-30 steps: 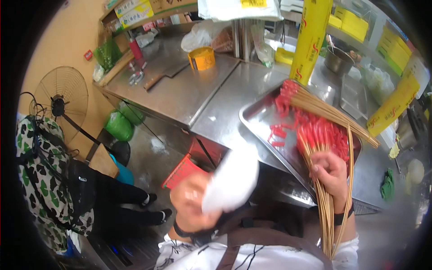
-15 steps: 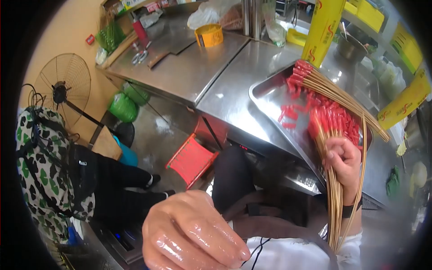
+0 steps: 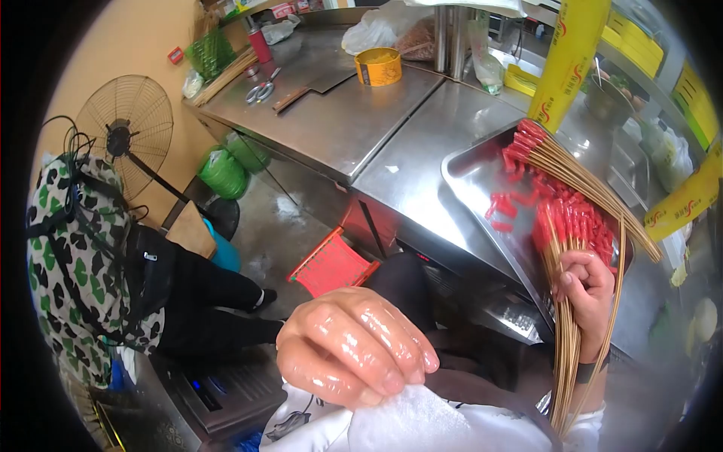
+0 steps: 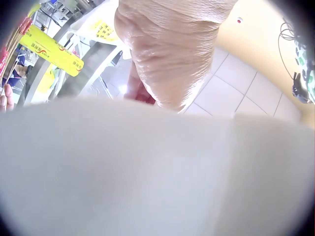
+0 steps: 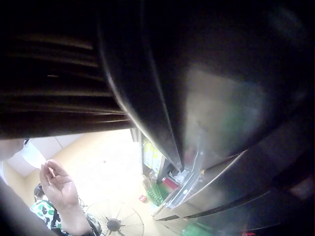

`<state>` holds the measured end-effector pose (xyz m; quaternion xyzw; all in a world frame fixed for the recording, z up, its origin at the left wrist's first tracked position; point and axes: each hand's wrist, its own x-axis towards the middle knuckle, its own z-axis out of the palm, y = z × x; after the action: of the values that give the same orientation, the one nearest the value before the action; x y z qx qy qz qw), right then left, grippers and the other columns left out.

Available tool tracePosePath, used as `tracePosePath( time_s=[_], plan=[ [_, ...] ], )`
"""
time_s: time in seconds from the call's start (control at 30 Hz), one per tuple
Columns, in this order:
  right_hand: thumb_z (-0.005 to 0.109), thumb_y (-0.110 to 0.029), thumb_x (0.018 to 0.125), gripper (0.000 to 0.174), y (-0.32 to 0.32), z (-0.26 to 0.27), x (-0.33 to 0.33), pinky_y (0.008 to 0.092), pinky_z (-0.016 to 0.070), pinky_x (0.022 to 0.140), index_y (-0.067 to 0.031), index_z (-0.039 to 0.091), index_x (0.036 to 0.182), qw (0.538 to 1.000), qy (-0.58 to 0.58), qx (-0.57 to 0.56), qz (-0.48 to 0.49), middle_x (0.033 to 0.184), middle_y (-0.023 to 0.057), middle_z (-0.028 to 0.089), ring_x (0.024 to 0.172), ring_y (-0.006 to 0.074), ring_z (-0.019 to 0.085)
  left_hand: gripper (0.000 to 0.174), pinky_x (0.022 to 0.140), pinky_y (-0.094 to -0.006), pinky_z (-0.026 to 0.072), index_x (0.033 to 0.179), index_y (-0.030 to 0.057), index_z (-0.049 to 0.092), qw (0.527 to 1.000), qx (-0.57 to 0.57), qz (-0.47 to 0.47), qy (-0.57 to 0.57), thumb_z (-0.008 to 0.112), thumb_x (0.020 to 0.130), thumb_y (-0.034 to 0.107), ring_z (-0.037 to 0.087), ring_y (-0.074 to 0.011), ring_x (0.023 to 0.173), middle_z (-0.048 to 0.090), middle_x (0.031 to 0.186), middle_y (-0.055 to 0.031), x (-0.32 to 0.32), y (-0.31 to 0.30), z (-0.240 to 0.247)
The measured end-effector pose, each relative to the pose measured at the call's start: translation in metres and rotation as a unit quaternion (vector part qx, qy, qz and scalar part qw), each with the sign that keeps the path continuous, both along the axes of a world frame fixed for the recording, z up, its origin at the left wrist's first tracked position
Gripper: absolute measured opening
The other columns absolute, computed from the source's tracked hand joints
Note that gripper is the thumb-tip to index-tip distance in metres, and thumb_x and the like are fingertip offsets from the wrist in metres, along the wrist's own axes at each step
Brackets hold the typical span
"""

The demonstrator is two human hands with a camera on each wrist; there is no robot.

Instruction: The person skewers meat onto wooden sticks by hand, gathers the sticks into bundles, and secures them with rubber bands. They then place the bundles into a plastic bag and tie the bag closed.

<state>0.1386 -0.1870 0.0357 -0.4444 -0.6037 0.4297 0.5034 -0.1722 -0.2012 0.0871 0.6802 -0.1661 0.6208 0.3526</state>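
In the head view my left hand [image 3: 354, 346] is raised close to the camera, its wet, shiny fingers curled and pinching a thin white sheet [image 3: 410, 422] that looks like tissue. The right wrist view shows the same raised hand [image 5: 61, 189] from the palm side. My right hand [image 3: 586, 290] grips a bundle of skewers [image 3: 566, 354] by their wooden sticks, red meat pieces [image 3: 568, 226] at the top ends. Under the meat lies a steel tray [image 3: 471, 192] with loose red pieces. More red-tipped skewers [image 3: 595, 184] rest across its far side.
Yellow printed rolls [image 3: 565, 68] stand beside the tray. A cleaver [image 3: 292, 100], scissors [image 3: 263, 89] and an orange tape-like ring [image 3: 379, 68] lie on the steel counter [image 3: 331, 135]. On the left are a person in a camouflage top [image 3: 83, 264], a fan [image 3: 124, 139] and a red stool [image 3: 331, 267].
My left hand, with the white sheet, has come up toward the camera from lower in front of me. The right hand keeps its grip on the skewers. The view has shifted left.
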Motion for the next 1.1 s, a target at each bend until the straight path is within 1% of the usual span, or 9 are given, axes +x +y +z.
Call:
tracePosePath(
  time_s=[0.13,0.23,0.3,0.37,0.4,0.5,0.73,0.93,1.1],
  plan=[
    [0.059,-0.001,0.083,0.020,0.000,0.001,0.000,0.0206,0.0434,0.054,0.0041,0.056,0.102,1.000,-0.005,0.008,-0.001,0.062,0.0013,0.054,0.054,0.0085,0.053,0.015,0.066,-0.0391,0.0581,0.090,-0.0006,0.050,1.000,0.005,-0.003,-0.006,0.062,0.081,-0.002,0.060,-0.0274,0.081,0.051,0.093,-0.0153,-0.005,0.001,-0.003],
    [0.059,-0.002,0.083,0.020,-0.001,0.000,0.000,0.0211,0.0434,0.055,0.0044,0.056,0.102,1.000,0.001,0.011,0.002,0.062,0.0015,0.053,0.054,0.0090,0.053,0.015,0.065,-0.0385,0.0578,0.089,0.0000,0.049,0.996,-0.042,0.000,-0.075,0.062,0.082,0.000,0.059,-0.0263,0.079,0.051,0.092,-0.0145,-0.001,-0.003,-0.013],
    [0.059,-0.002,0.083,0.020,-0.001,0.000,-0.002,0.0211,0.0433,0.055,0.0046,0.056,0.102,1.000,0.011,0.015,0.003,0.062,0.0016,0.053,0.054,0.0092,0.053,0.017,0.063,-0.0368,0.0568,0.084,0.0029,0.046,0.984,-0.104,0.058,-0.131,0.062,0.084,0.006,0.058,-0.0233,0.075,0.050,0.090,-0.0111,0.006,-0.009,-0.017],
    [0.058,-0.001,0.083,0.020,0.000,0.000,-0.002,0.0212,0.0434,0.056,0.0048,0.055,0.102,1.000,0.003,0.024,0.011,0.062,0.0017,0.053,0.054,0.0091,0.052,0.019,0.061,-0.0357,0.0560,0.085,0.0044,0.046,0.972,-0.160,0.076,-0.154,0.063,0.085,0.012,0.056,-0.0220,0.073,0.049,0.088,-0.0096,0.007,-0.012,-0.017],
    [0.058,-0.001,0.083,0.020,0.001,0.000,-0.002,0.0213,0.0434,0.056,0.0049,0.055,0.102,1.000,-0.001,0.028,0.013,0.062,0.0017,0.052,0.054,0.0090,0.052,0.019,0.060,-0.0348,0.0552,0.086,0.0054,0.046,0.969,-0.174,0.060,-0.166,0.064,0.085,0.014,0.055,-0.0214,0.072,0.047,0.086,-0.0085,0.006,-0.009,-0.020],
    [0.057,0.000,0.083,0.019,0.000,0.002,-0.002,0.0214,0.0434,0.056,0.0051,0.055,0.102,1.000,-0.005,0.023,0.012,0.062,0.0018,0.052,0.053,0.0090,0.052,0.020,0.064,-0.0367,0.0571,0.089,0.0015,0.048,0.960,-0.182,0.018,-0.210,0.067,0.081,0.005,0.056,-0.0224,0.073,0.049,0.084,-0.0114,0.007,-0.004,-0.025],
    [0.057,0.000,0.084,0.019,0.001,0.001,-0.003,0.0216,0.0437,0.055,0.0051,0.055,0.101,1.000,-0.005,0.022,0.006,0.062,0.0015,0.052,0.053,0.0089,0.052,0.020,0.064,-0.0352,0.0573,0.084,0.0029,0.051,0.962,-0.200,0.032,-0.183,0.070,0.079,0.006,0.058,-0.0209,0.072,0.052,0.085,-0.0091,0.010,-0.001,-0.025],
    [0.057,0.000,0.083,0.018,0.002,0.005,-0.006,0.0210,0.0432,0.055,0.0047,0.055,0.101,1.000,-0.002,0.014,0.003,0.063,0.0022,0.054,0.053,0.0089,0.052,0.019,0.061,-0.0369,0.0579,0.082,0.0011,0.053,0.963,-0.185,0.078,-0.181,0.071,0.078,0.005,0.059,-0.0219,0.071,0.055,0.083,-0.0116,0.015,-0.001,-0.023],
    [0.058,-0.001,0.083,0.019,0.001,0.004,-0.007,0.0210,0.0431,0.055,0.0044,0.056,0.101,1.000,0.009,-0.003,-0.012,0.064,0.0020,0.054,0.054,0.0091,0.052,0.019,0.059,-0.0390,0.0580,0.081,-0.0011,0.054,0.976,-0.128,0.083,-0.158,0.072,0.075,0.003,0.060,-0.0260,0.069,0.058,0.081,-0.0157,0.014,0.005,-0.024]
  ],
)
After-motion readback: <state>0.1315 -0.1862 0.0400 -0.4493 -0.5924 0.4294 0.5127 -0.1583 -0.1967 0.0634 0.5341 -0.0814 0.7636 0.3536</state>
